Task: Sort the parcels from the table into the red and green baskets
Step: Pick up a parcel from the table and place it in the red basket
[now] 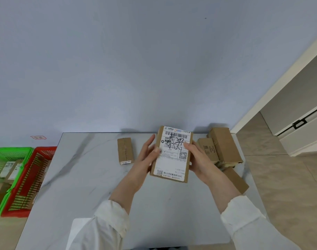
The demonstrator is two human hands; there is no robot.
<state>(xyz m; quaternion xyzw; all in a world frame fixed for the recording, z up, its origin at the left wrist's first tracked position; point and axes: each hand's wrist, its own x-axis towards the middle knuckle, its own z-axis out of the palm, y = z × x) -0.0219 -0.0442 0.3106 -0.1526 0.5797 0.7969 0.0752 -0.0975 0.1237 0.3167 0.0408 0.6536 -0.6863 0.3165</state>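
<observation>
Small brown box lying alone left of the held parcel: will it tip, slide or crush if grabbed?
The small brown box lies flat, so tipping or rolling seems unlikely. Its cardboard edges look square, so probably stiff. The table looks polished; a push would likely slide it.

Soft, even light fills the room, bright and without harsh glare. It comes from the viewer's side: faint shadows fall on the wall [136, 69] just past the far edge of the bench [81, 177], behind the boxes [224, 143]. The bench top shows a mild sheen. The wide lens bows the door frame [280, 78] at the right edge. Small print on the label [174, 141] of the held box [169, 165] is soft.
</observation>
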